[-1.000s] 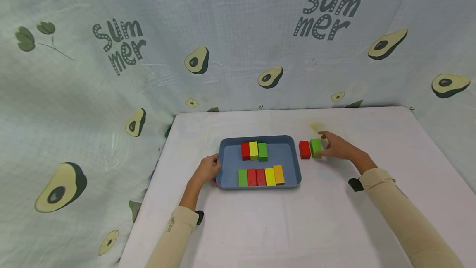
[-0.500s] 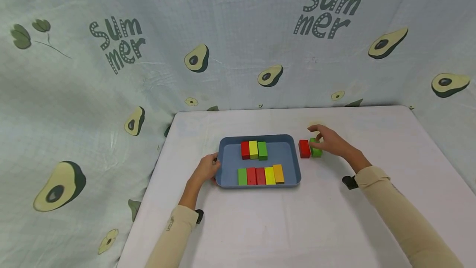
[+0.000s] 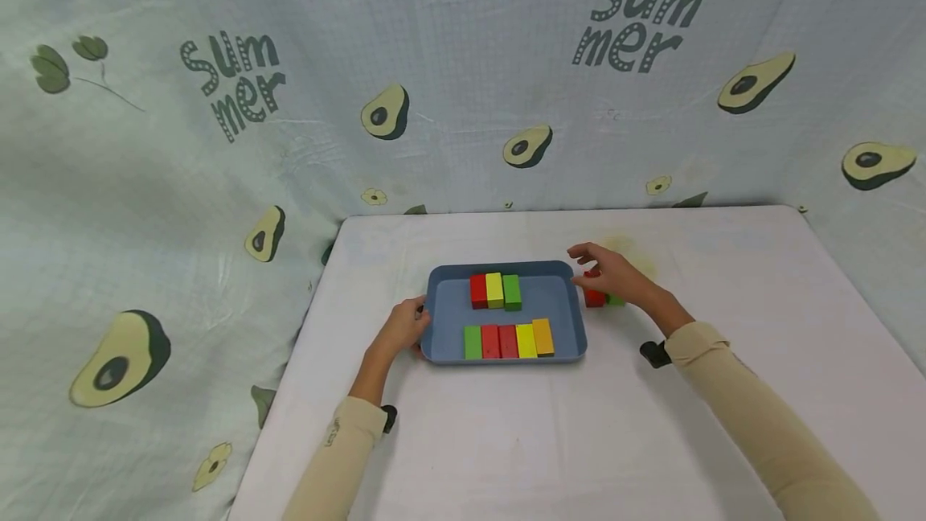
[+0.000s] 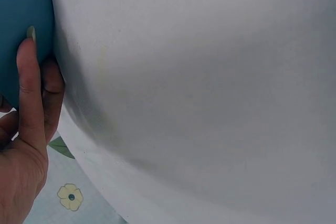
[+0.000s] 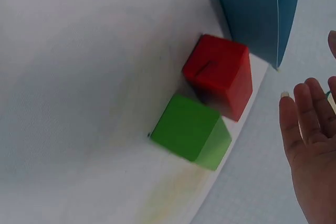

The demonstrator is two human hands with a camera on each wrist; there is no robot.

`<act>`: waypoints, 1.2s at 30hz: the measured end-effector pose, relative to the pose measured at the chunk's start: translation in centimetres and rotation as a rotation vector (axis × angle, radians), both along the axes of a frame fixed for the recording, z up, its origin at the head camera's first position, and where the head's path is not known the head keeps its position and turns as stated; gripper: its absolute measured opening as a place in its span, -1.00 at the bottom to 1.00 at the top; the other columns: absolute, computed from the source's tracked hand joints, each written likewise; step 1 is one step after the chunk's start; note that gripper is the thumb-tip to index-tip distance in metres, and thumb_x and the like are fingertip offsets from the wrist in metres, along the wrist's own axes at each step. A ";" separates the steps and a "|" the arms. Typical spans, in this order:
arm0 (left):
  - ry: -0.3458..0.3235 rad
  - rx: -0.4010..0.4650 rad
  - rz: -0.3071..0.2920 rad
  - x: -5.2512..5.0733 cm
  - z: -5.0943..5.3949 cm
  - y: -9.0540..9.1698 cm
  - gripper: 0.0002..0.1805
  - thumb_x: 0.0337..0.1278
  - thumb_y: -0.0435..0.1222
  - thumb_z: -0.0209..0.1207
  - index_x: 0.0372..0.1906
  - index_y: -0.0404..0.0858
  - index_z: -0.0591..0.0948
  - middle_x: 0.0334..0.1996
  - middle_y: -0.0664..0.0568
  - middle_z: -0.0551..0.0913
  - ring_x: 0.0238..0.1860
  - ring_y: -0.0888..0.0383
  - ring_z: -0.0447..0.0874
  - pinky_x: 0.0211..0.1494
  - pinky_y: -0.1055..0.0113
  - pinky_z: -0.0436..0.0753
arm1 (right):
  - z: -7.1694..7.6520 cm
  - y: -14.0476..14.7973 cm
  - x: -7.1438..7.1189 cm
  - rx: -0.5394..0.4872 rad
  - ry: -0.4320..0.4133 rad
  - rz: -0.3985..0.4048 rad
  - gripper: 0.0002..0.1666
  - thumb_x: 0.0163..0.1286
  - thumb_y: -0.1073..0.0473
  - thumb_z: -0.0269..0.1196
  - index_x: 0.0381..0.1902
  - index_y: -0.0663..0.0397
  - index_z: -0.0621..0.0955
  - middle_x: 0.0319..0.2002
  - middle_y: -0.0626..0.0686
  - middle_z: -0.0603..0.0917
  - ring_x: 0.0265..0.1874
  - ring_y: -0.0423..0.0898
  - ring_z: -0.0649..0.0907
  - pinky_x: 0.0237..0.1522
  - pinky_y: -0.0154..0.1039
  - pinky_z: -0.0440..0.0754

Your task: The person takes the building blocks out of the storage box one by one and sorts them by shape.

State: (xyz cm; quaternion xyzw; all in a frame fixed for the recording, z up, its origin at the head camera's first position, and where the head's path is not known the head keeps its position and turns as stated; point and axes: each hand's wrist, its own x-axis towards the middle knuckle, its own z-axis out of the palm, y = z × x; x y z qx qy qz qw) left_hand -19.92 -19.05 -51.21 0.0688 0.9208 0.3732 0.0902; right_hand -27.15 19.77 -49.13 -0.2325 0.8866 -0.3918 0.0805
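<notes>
Red block (image 5: 218,74): smooth, boxy, stands just outside tray's (image 3: 546,296) right wall.
Green block (image 5: 190,129): stands alongside.
Tray: holds two block rows (image 3: 508,342), bare floor between.
Right hand (image 3: 613,273): hovers near, fingers apart, empty.
Left hand (image 3: 399,328): grips left edge.

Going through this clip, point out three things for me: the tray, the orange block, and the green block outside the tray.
Tray (image 3: 448,313), head view: bare floor left of the blocks.
Orange block (image 3: 542,336), head view: top face.
Green block outside the tray (image 5: 187,129), right wrist view: larger, darker face.
</notes>
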 end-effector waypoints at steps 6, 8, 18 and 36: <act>-0.014 -0.004 0.015 -0.2 0.0 0.1 -0.52 0.21 -0.44 -0.04 0.25 -0.48 0.38 -0.01 -0.31 0.56 -0.10 -0.06 0.59 -0.11 0.17 0.57 | 0.3 -1.4 -0.1 -0.003 0.009 0.056 -0.34 0.22 0.26 0.31 0.23 0.36 0.35 0.13 0.30 0.45 0.07 0.21 0.47 0.05 0.06 0.44; -0.015 -0.002 0.021 -0.3 0.1 0.1 -0.52 0.20 -0.44 -0.04 0.25 -0.47 0.39 0.00 -0.30 0.56 -0.10 -0.05 0.59 -0.12 0.18 0.57 | 0.4 -1.8 -0.2 -0.013 0.017 0.068 -0.35 0.21 0.26 0.31 0.22 0.36 0.36 0.11 0.28 0.46 0.04 0.20 0.49 0.04 0.06 0.45; -0.042 0.011 0.033 -0.8 0.1 0.4 -0.50 0.20 -0.44 -0.04 0.27 -0.47 0.36 0.04 -0.32 0.53 -0.20 -0.03 0.63 -0.40 0.30 0.59 | -0.4 -3.6 -0.3 -0.037 -0.026 0.113 -0.35 0.22 0.25 0.30 0.23 0.32 0.36 0.13 0.29 0.47 0.05 0.16 0.50 0.09 0.05 0.41; -0.033 0.010 0.053 -0.5 0.0 0.7 -0.50 0.20 -0.44 -0.03 0.27 -0.48 0.36 -0.02 -0.29 0.57 -0.25 0.00 0.64 -0.27 0.23 0.60 | -1.6 -6.6 -0.8 0.044 -0.065 0.140 -0.29 0.20 0.16 0.33 0.25 0.32 0.35 0.15 0.26 0.46 0.07 0.13 0.49 0.07 -0.03 0.45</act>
